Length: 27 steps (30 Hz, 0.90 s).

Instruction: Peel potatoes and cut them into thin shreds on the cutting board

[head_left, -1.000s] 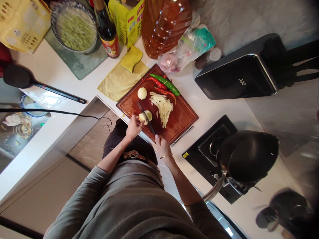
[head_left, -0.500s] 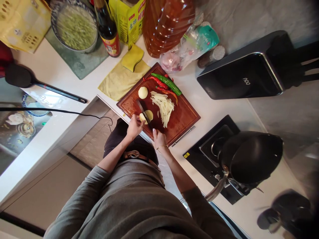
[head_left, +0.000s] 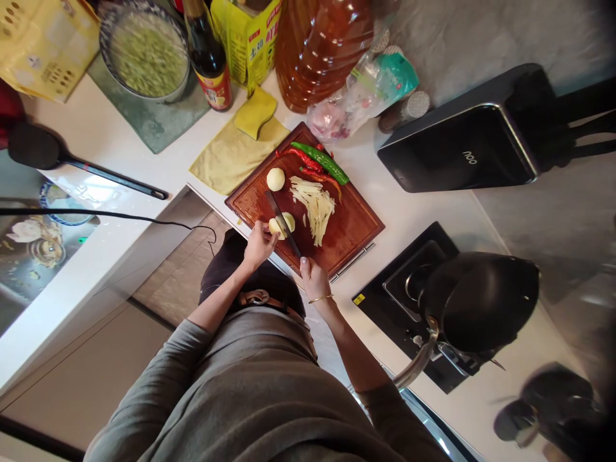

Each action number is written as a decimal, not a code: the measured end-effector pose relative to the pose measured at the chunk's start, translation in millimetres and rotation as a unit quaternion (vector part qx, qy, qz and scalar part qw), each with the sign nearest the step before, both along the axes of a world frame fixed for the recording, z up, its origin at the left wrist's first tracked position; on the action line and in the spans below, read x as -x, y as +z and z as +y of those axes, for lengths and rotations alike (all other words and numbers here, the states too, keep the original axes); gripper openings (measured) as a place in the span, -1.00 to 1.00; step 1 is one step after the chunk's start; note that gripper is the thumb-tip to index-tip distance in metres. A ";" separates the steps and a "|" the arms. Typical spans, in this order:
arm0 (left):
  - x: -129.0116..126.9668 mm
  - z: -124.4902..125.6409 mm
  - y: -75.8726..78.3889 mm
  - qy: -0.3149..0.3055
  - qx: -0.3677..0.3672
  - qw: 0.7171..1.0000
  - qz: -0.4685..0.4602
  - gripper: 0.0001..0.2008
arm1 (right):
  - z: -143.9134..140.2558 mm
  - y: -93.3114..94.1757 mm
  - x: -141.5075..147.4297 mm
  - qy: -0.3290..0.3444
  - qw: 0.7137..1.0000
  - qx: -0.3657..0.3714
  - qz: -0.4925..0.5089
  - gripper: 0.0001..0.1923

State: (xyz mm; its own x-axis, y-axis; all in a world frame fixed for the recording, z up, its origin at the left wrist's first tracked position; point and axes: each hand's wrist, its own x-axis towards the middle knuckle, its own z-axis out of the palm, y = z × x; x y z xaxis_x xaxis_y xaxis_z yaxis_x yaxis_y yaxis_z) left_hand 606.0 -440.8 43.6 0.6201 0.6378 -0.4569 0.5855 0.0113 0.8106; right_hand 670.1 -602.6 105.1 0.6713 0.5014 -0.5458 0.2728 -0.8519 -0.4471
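Observation:
My right hand (head_left: 316, 280) grips a kitchen knife (head_left: 292, 241) by its handle. The blade lies across a pale peeled potato (head_left: 289, 221) on the brown cutting board (head_left: 359, 226), with potato showing on both sides of it. My left hand (head_left: 258, 246) pinches the near side of that potato, fingers bent close to the blade. Another pale, rounded potato piece (head_left: 276, 179) sits beyond the knife tip. To the right of the blade lies a heap of potato strips (head_left: 315, 208). Red chillies (head_left: 308, 159) and a green chilli (head_left: 327, 165) lie along the board's far edge.
A black wok (head_left: 486, 301) stands on the hob (head_left: 409, 276) at right, its handle pointing toward me. Behind the board are a yellow cloth (head_left: 231, 157), a sauce bottle (head_left: 212, 64), a large oil bottle (head_left: 322, 51) and a black knife block (head_left: 457, 151). A spatula (head_left: 113, 173) lies at left.
My right hand has drawn slightly back toward me and to the right, and the knife has shifted with it across the potato. My left hand stays on the potato.

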 end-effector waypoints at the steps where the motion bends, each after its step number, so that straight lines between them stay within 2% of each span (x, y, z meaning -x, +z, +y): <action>1: 0.0 0.3 0.4 -0.001 0.002 1.000 0.001 -0.68 | -0.2 0.9 0.4 0.001 1.000 0.002 -0.001 -0.36; 18: 1.7 -0.6 -3.1 0.007 0.006 1.000 -0.006 -0.71 | -9.7 3.3 6.0 -0.012 0.999 0.005 0.031 -0.38; 22: 2.0 -0.9 -3.6 0.008 0.005 1.000 -0.012 -0.71 | -5.7 -5.4 4.4 0.001 1.000 0.020 0.022 -0.40; 27: 2.8 -1.1 -4.7 -0.001 -0.002 1.000 -0.003 -0.71 | 11.2 -28.1 2.4 0.025 0.997 0.072 0.008 -0.47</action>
State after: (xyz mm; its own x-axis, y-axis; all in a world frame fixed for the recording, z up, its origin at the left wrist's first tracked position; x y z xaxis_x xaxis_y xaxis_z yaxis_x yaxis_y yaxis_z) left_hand 603.2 -441.8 38.9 0.6244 0.6376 -0.4511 0.5812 0.0065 0.8137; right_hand 667.7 -591.4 77.0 0.6381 0.4497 -0.6250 0.3109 -0.8931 -0.3251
